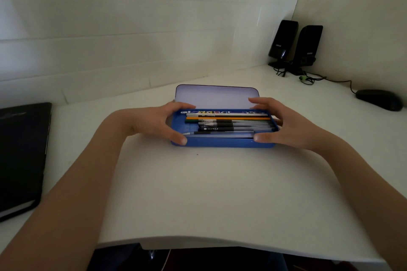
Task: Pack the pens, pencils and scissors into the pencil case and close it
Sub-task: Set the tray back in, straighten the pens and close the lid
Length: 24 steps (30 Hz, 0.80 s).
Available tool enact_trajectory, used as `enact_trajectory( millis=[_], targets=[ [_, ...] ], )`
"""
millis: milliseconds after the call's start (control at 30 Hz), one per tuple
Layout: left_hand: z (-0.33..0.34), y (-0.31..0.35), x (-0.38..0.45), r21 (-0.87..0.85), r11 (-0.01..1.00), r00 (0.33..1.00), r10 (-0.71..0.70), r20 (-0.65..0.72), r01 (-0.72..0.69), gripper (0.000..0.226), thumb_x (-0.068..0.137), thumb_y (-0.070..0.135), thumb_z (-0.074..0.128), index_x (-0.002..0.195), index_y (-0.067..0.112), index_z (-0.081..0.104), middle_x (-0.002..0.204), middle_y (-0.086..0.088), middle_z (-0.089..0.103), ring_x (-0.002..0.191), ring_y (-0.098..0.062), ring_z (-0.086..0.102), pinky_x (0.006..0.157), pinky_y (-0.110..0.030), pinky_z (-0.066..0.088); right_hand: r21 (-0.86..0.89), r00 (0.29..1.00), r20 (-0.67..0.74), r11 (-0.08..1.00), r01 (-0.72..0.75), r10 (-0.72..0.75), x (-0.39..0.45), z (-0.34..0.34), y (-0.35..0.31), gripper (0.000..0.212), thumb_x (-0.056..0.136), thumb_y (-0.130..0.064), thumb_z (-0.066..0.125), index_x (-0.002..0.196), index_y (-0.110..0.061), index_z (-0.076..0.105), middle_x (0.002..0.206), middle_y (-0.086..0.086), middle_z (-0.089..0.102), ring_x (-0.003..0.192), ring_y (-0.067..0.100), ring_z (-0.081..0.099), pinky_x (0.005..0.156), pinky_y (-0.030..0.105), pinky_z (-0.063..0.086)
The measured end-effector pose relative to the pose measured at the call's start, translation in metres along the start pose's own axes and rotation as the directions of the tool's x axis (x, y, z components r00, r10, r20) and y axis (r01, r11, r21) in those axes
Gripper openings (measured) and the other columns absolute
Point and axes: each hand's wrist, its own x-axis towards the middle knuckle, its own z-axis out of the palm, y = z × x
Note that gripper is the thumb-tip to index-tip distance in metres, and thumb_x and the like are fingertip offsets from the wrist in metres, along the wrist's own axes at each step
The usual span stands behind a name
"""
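Note:
A blue pencil case (pixel 222 142) lies in the middle of the white desk, its pale lid (pixel 217 97) standing up at the back. Inside lie several pens and pencils (pixel 229 124) side by side, among them an orange pencil and black-gripped clear pens. I see no scissors among them. My left hand (pixel 156 124) grips the case's left end, thumb on the front wall, fingers near the lid hinge. My right hand (pixel 284 123) holds the right end the same way, with fingers reaching toward the lid's lower right corner.
A black folder or laptop (pixel 22 156) lies at the left desk edge. Two black speakers (pixel 295 46) with cables stand in the back right corner, and a black mouse (pixel 378 99) lies right of them. The desk's front edge (pixel 220 242) is near me.

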Motion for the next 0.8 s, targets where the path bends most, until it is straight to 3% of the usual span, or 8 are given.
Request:
enact_trajectory(
  millis=[133, 233, 400, 600, 733, 800],
  targets=[
    [0.001, 0.003, 0.0, -0.04, 0.999, 1.0, -0.008, -0.01, 0.008, 0.092, 0.039, 0.047, 0.079, 0.122, 0.051, 0.038, 0.124, 0.025, 0.043, 0.112, 0.002, 0.05, 0.092, -0.019, 0.04, 0.115, 0.986, -0.141, 0.988, 0.107, -0.09, 0.0, -0.002, -0.016, 0.086, 0.056, -0.038, 0.077, 0.133, -0.038, 0.038, 0.12, -0.004, 0.054, 0.109, 0.007, 0.058, 0.092, 0.027, 0.049],
    [0.001, 0.004, 0.0, -0.046, 0.999, 0.999, -0.031, -0.014, 0.03, 0.095, 0.041, 0.047, 0.081, 0.125, 0.049, 0.037, 0.125, 0.018, 0.047, 0.113, -0.005, 0.052, 0.094, -0.023, 0.041, 0.236, 0.968, -0.207, 0.953, 0.188, -0.14, 0.002, -0.001, -0.025, 0.096, 0.059, -0.027, 0.081, 0.139, -0.034, 0.029, 0.122, 0.003, 0.052, 0.106, 0.012, 0.06, 0.082, 0.025, 0.055],
    [0.003, 0.007, 0.001, -0.035, 0.999, 0.999, -0.037, -0.009, 0.036, 0.088, 0.063, 0.026, 0.084, 0.131, 0.039, 0.03, 0.12, 0.016, 0.048, 0.108, -0.002, 0.05, 0.081, -0.012, 0.038, 0.347, 0.951, -0.274, 0.907, 0.238, -0.145, 0.007, 0.004, -0.033, 0.092, 0.065, -0.012, 0.072, 0.143, -0.03, 0.025, 0.132, 0.009, 0.046, 0.106, 0.015, 0.062, 0.073, 0.023, 0.056],
    [0.003, 0.008, 0.0, -0.029, 0.999, 0.999, -0.043, -0.02, 0.042, 0.102, 0.041, 0.046, 0.081, 0.131, 0.038, 0.033, 0.125, 0.012, 0.05, 0.117, -0.01, 0.048, 0.09, -0.018, 0.037, 0.265, 0.973, -0.205, 0.951, 0.162, -0.109, 0.006, 0.0, -0.024, 0.09, 0.064, -0.024, 0.072, 0.141, -0.031, 0.027, 0.133, -0.002, 0.045, 0.11, 0.007, 0.059, 0.079, 0.018, 0.054],
    [0.001, 0.009, -0.002, -0.005, 0.999, 0.998, -0.041, -0.041, 0.041, 0.096, 0.042, 0.043, 0.083, 0.127, 0.038, 0.039, 0.116, 0.017, 0.055, 0.11, -0.006, 0.053, 0.086, -0.016, 0.039, 0.134, 0.997, -0.072, 0.991, 0.007, 0.002, 0.002, -0.005, -0.008, 0.094, 0.056, -0.041, 0.073, 0.139, -0.033, 0.031, 0.131, -0.016, 0.047, 0.11, -0.003, 0.056, 0.09, 0.02, 0.051],
    [-0.002, 0.009, -0.004, 0.025, 0.999, 0.998, -0.047, -0.04, 0.048, 0.095, 0.044, 0.042, 0.084, 0.128, 0.039, 0.04, 0.113, 0.019, 0.056, 0.108, -0.003, 0.054, 0.086, -0.015, 0.04, 0.053, 0.997, 0.003, 0.996, -0.074, 0.074, 0.001, -0.005, -0.001, 0.092, 0.055, -0.047, 0.073, 0.137, -0.036, 0.033, 0.127, -0.02, 0.048, 0.111, 0.0, 0.055, 0.095, 0.025, 0.049]
  ],
)
